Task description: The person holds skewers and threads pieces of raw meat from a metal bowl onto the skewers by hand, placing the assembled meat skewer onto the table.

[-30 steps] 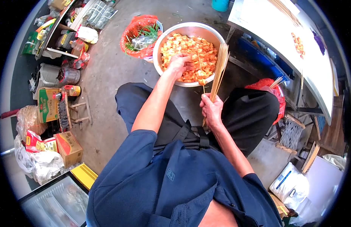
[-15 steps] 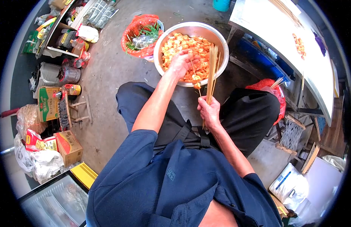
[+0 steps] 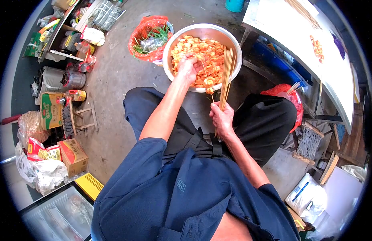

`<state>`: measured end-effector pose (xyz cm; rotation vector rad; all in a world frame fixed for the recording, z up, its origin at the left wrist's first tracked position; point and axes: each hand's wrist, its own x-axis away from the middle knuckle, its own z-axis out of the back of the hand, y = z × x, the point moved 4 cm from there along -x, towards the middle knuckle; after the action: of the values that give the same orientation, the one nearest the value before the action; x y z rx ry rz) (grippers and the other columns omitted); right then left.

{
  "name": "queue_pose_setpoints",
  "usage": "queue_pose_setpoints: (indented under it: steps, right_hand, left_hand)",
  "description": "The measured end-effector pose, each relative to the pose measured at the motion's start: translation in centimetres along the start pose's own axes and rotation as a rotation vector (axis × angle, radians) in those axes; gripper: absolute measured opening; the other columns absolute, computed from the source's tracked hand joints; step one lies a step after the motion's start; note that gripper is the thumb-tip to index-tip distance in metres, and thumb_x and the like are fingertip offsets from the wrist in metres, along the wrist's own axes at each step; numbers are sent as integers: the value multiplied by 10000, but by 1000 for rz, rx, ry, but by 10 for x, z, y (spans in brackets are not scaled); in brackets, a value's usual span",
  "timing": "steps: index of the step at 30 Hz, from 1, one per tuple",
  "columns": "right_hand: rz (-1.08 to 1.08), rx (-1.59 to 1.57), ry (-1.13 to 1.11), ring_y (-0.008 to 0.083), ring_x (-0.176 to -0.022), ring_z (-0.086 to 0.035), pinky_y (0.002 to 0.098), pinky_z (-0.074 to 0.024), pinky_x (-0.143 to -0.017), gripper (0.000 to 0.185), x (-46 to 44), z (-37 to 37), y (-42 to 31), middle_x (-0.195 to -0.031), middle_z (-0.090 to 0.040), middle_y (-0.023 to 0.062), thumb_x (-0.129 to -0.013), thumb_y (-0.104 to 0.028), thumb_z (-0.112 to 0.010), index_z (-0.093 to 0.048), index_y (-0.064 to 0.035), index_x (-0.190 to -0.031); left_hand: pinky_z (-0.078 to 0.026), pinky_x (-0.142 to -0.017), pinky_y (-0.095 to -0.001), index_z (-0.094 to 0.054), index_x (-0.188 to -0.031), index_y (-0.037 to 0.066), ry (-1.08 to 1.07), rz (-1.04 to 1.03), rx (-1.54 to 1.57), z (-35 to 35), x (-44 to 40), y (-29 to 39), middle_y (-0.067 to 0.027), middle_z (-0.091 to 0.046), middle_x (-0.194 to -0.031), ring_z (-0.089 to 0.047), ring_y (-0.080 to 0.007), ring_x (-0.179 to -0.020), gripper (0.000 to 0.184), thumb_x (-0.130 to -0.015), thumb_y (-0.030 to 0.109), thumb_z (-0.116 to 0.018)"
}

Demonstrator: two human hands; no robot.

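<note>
My right hand (image 3: 222,119) is closed around a bundle of thin wooden skewers (image 3: 225,78) that stand roughly upright. Between its thumb and finger it also pinches a single skewer (image 3: 212,97), tilted toward the bowl. Orange-coated food pieces (image 3: 208,85) are threaded along that one. Over the left part of a large metal bowl (image 3: 236,43), my left hand (image 3: 188,67) has its fingers drawn together at an orange piece near the skewer's tip. Many more orange chunks (image 3: 215,52) fill the bowl; they look like marinated meat, though I cannot be sure.
A bucket lined with a red bag (image 3: 138,38) holds greens, left of the bowl. At right stands a white table (image 3: 282,30) with skewers and food on it. A red bag (image 3: 297,108) with sticks lies by my right knee. Boxes (image 3: 73,156) and bottles line the left.
My left hand's fingers have closed from a looser, more spread pose and now come together near the skewer's tip. My right hand stays almost still with the skewers.
</note>
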<state>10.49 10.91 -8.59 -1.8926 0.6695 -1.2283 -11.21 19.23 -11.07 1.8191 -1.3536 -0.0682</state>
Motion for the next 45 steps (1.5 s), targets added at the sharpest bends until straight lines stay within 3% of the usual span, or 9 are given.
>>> queue_pose_setpoints:
  steps: [6, 14, 18, 21, 26, 30, 32, 39, 45]
  right_hand:
    - [1, -10, 16, 38, -405, -390, 197, -292, -358, 101, 0, 1, 0, -573, -529, -14, -892, -149, -599, -573, -54, -866]
    - [8, 4, 16, 43, -410, -394, 205, -289, -363, 102, 0, 3, -2, -577, -529, -17, -891, -152, -603, -577, -58, -862]
    - [13, 4, 4, 42, -413, -395, 204, -290, -366, 98, -1, 3, 0, -582, -532, -17, -892, -148, -604, -580, -58, -862]
    - [13, -11, -1, 42, -415, -395, 202, -291, -369, 97, 0, 3, -1, -582, -533, -18, -891, -145, -607, -581, -57, -860]
    - [16, 18, -4, 41, -415, -396, 201, -292, -372, 98, 0, 1, 1, -581, -534, -17, -889, -142, -608, -582, -53, -858]
    - [2, 13, -12, 41, -416, -398, 202, -292, -373, 93, -1, 1, 2, -581, -538, -13, -886, -139, -605, -584, -51, -860]
    - [-4, 16, -7, 41, -416, -398, 202, -293, -374, 91, -2, 1, 3, -580, -539, -12, -886, -138, -604, -585, -52, -861]
    - [-27, -13, -12, 43, -403, -389, 203, -283, -358, 95, 0, 0, 2, -575, -534, -10, -887, -143, -608, -581, -54, -870]
    - [-35, -27, -20, 42, -398, -382, 204, -277, -351, 93, -1, 1, 3, -574, -531, -10, -889, -144, -605, -575, -57, -879]
  left_hand:
    - [-566, -777, -416, -532, -1001, 13, 26, -48, -250, 0, 3, 1, -146, -625, -965, -656, -323, -921, 173, -860, -64, -469]
    - [-590, -632, -381, -510, -896, 48, -72, -35, -362, -1, 5, 7, -89, -629, -817, -683, -271, -734, 124, -835, 15, -612]
    - [-592, -626, -372, -471, -881, 47, -51, -28, -332, -1, 5, 4, -89, -611, -815, -683, -287, -738, 141, -839, -5, -596]
    - [-595, -651, -369, -457, -967, 20, 21, -67, -293, 1, 4, 5, -120, -587, -911, -681, -315, -775, 158, -853, -30, -555]
    - [-581, -790, -392, -428, -1084, -6, 15, -17, -262, -4, 5, 5, -168, -523, -1083, -651, -362, -941, 243, -861, -80, -492]
    - [-571, -832, -410, -438, -1068, -3, -55, 32, -98, -12, 11, 7, -154, -552, -1041, -646, -358, -959, 222, -865, -82, -483]
    - [-593, -764, -392, -436, -1014, -4, -96, -9, -70, -9, 6, 4, -146, -554, -1007, -655, -359, -923, 179, -857, -87, -457]
    - [-601, -748, -399, -447, -985, 19, -39, -22, -24, -5, 2, 5, -149, -590, -926, -670, -341, -869, 120, -891, -15, -514]
    - [-586, -787, -422, -493, -975, 24, 7, -21, 66, -4, 2, 3, -137, -612, -961, -651, -358, -934, 119, -878, -26, -540]
